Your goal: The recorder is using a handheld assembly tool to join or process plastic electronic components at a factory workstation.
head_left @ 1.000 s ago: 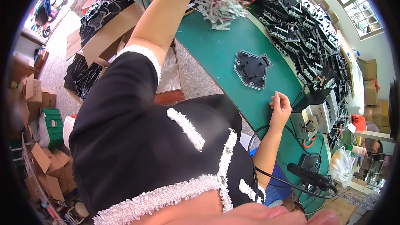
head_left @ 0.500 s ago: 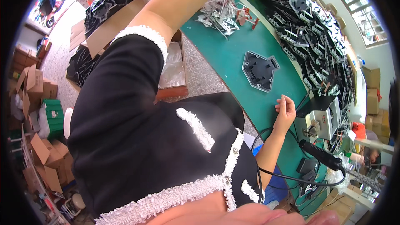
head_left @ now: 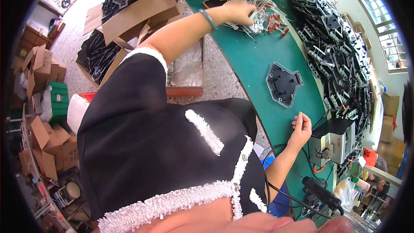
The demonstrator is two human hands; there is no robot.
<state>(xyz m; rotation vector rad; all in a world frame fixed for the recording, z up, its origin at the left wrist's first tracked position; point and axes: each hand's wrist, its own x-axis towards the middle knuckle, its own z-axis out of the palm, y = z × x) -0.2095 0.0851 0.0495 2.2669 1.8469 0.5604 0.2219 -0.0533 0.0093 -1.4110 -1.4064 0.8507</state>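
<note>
My left hand [head_left: 238, 12] reaches to the far end of the bench, its fingers curled down at the edge of a loose pile of small white and red parts with thin leads [head_left: 268, 16]. What its fingertips hold, if anything, is hidden. A black plate-like housing with a clear or pale rim [head_left: 282, 85] lies on the green bench top [head_left: 241, 56], apart from both hands. Nearer me, my right hand [head_left: 301, 128] rests by the bench with fingers loosely curled together, and nothing shows in it.
A large heap of black and silver parts [head_left: 336, 56] lines the bench's right side. A grey box-shaped device [head_left: 333, 141] stands beside my right hand, with a black-handled tool [head_left: 321, 193] and cables nearer. Cardboard boxes of black parts [head_left: 138, 13] stand at left; a phone-like slab [head_left: 222, 1] lies by my left hand.
The view has shifted, so the bench sits lower and further right. My left hand, earlier largely cut off at the top edge, now shows at the pile. My right hand keeps much the same pose.
</note>
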